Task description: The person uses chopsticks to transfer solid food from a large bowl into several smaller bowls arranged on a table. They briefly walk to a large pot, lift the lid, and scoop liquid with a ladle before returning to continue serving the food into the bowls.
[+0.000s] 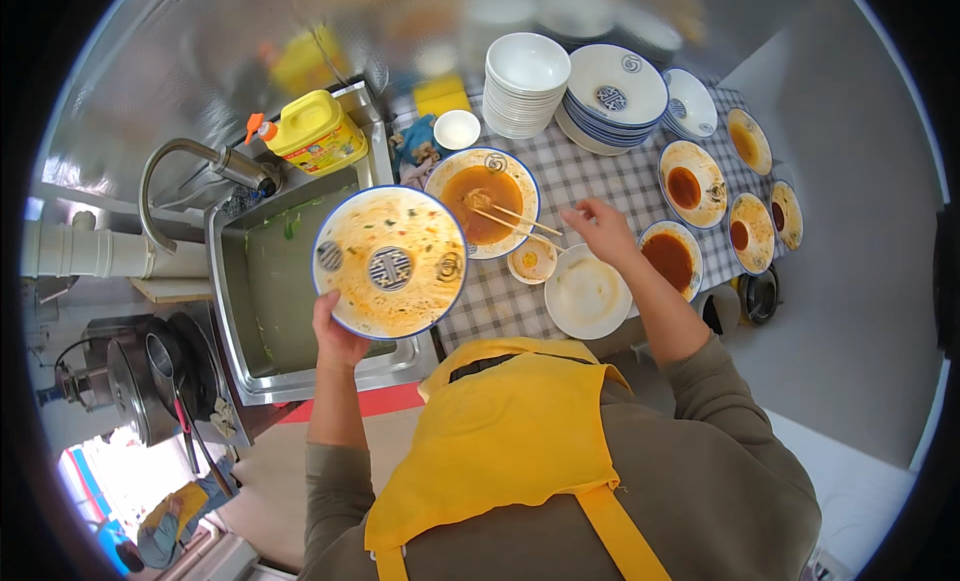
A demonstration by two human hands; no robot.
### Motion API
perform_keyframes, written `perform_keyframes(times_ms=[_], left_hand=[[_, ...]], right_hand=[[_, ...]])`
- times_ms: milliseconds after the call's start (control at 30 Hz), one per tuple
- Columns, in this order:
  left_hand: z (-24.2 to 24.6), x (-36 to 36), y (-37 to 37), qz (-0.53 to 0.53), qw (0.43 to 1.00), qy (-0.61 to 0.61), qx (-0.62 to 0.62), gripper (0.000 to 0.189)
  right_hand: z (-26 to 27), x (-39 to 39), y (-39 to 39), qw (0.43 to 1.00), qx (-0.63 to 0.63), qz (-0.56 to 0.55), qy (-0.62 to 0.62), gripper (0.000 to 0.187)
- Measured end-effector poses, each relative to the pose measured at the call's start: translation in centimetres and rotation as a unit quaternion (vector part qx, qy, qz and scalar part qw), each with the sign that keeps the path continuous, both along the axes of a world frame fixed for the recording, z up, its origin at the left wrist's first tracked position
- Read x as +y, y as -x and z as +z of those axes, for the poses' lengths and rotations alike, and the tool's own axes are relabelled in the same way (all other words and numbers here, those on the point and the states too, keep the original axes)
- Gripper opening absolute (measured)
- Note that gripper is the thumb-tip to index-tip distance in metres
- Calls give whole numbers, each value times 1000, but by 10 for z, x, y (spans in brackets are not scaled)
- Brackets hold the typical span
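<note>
My left hand [339, 333] grips the lower rim of a large blue-rimmed bowl [420, 299], tilted so its inside shows, smeared with orange sauce and green bits. It hangs between the sink [292, 296] and the table. My right hand [606, 232] is raised above the table with nothing visible in it, its fingers loosely bent and partly hidden. Left of it, a pair of chopsticks [525, 219] rests in a bowl of orange broth [461, 187]. Below the chopsticks sit a small soiled dish [519, 272] and a used white plate [577, 322].
Several sauce-stained bowls [709, 172] stand at the right of the checked tablecloth [487, 307]. Behind are stacked small white bowls [521, 112] and patterned bowls [611, 123]. A yellow detergent jug [319, 134] stands beside the faucet [161, 161]. Another person [169, 525] appears at lower left.
</note>
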State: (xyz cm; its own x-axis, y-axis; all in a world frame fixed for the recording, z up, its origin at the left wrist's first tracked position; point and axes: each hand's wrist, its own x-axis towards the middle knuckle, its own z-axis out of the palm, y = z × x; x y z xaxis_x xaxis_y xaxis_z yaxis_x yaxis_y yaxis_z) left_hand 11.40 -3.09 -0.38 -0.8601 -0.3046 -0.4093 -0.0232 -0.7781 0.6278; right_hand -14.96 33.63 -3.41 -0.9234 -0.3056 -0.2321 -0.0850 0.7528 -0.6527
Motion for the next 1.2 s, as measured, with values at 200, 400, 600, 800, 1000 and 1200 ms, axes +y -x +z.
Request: perform_keyframes(times_ms=[200, 400, 600, 800, 1000, 1200], left_hand=[[-5, 32, -30, 130, 991, 32, -17, 69], [-16, 59, -32, 157, 987, 36, -19, 62], [-7, 70, -19, 152, 987, 34, -44, 63], [-7, 72, -11, 149, 986, 57, -48, 62], [-15, 67, -11, 148, 986, 46, -57, 61], [-11, 69, -2, 150, 985, 60, -53, 61]], right_hand=[[-40, -1, -16, 952, -267, 19, 146, 61], [-48, -48, 4, 905, -147, -67, 393, 21], [-44, -104, 11, 902, -135, -7, 410, 19], [-38, -63, 14, 903, -147, 7, 403, 25], [-37, -27, 43, 883, -232, 11, 408, 30], [-72, -64, 26, 870, -255, 15, 421, 30]])
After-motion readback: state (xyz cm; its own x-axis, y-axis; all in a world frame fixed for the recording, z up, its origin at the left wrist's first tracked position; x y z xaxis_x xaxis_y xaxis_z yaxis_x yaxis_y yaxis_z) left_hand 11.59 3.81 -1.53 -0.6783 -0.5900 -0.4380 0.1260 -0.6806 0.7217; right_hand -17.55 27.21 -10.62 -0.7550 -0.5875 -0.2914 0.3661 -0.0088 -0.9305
